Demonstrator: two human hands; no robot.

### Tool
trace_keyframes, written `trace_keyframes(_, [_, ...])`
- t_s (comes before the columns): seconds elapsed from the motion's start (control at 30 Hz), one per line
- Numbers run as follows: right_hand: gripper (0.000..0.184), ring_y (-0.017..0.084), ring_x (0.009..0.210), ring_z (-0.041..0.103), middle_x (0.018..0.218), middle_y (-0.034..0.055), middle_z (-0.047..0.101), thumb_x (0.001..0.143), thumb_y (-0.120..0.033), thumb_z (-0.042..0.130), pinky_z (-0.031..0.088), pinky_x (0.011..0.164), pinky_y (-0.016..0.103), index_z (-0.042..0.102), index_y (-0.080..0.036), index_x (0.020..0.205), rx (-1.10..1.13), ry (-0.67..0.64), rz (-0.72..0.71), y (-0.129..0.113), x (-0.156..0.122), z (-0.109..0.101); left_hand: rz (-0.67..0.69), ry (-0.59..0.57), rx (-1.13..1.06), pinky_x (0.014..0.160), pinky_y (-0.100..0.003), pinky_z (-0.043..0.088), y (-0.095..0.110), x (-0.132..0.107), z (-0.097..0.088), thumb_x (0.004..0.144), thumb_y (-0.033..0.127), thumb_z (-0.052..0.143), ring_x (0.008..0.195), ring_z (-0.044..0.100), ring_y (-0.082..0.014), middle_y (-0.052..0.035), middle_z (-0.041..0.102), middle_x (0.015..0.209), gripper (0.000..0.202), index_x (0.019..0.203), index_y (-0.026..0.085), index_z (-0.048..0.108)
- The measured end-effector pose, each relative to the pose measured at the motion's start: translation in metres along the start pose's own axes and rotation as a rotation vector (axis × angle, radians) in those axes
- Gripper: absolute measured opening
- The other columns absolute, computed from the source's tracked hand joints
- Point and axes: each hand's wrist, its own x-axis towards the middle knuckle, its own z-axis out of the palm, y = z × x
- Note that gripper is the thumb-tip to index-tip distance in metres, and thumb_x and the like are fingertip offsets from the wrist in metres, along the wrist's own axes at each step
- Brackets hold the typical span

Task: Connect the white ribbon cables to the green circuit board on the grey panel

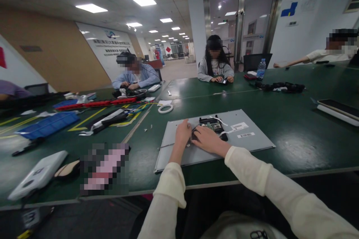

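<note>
while both arms reach forward, left hand [183,133] curled on grey panel [254,142], grip unclear, right hand [208,140] flat, grip spread

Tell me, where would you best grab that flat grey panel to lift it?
Probably by its two short edges, one hand coming in from each side. The grey panel lies flat on the table, wide and thin, so a one-sided grip might let it flex. Keep fingers off the circuit board and its cables on top.
</note>
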Motion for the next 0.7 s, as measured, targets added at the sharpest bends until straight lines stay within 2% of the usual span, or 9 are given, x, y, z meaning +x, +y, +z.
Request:
trace_keyframes(0.33, [0.03, 0.026, 0.111, 0.053, 0.107, 0.013, 0.059, 0.093, -0.037, 0.054, 0.041, 0.099, 0.039, 0.061, -0.012, 0.107, -0.015, -0.01, 0.034, -0.001, 0.004, 0.005, -0.006, 0.013, 0.0, 0.084, -0.03, 0.049, -0.001, 0.003, -0.012, 0.08, 0.008, 0.051, 0.091, 0.068, -0.0213, -0.0103, 0.074, 0.093, 0.026, 0.098, 0.015, 0.069])
trace_keyframes(0.53, [0.032, 0.026, 0.112, 0.055, 0.109, 0.0144, 0.061, 0.096, -0.038, 0.048, 0.04, 0.101, 0.039, 0.062, -0.011, 0.107, 0.037, -0.04, 0.044, 0.002, 0.002, 0.003, 0.026, 0.113, -0.183, 0.077, -0.027, 0.051, -0.008, 0.008, -0.018, 0.077, 0.012, 0.058, 0.078, 0.068, -0.0172, -0.006, 0.073, 0.082, 0.017, 0.089, 0.017, 0.069])
trace_keyframes(0.63, [0.036, 0.026, 0.12, 0.052, 0.119, 0.017, 0.06, 0.098, -0.038, 0.044, 0.038, 0.105, 0.04, 0.061, -0.01, 0.114, 0.097, -0.027, 0.058, 0.003, 0.0, 0.002, 0.06, 0.069, -0.264, 0.074, -0.026, 0.052, -0.015, 0.01, -0.018, 0.075, 0.013, 0.06, 0.074, 0.068, -0.0158, -0.0044, 0.073, 0.079, 0.014, 0.086, 0.017, 0.068])
trace_keyframes(0.7, [0.044, 0.027, 0.129, 0.046, 0.132, 0.0198, 0.053, 0.097, -0.04, 0.044, 0.034, 0.109, 0.043, 0.055, -0.009, 0.126, 0.141, -0.006, 0.072, 0.003, -0.001, 0.002, 0.063, 0.055, -0.273, 0.074, -0.026, 0.052, -0.021, 0.01, -0.017, 0.074, 0.014, 0.061, 0.073, 0.068, -0.0157, -0.0043, 0.073, 0.078, 0.013, 0.085, 0.016, 0.068])
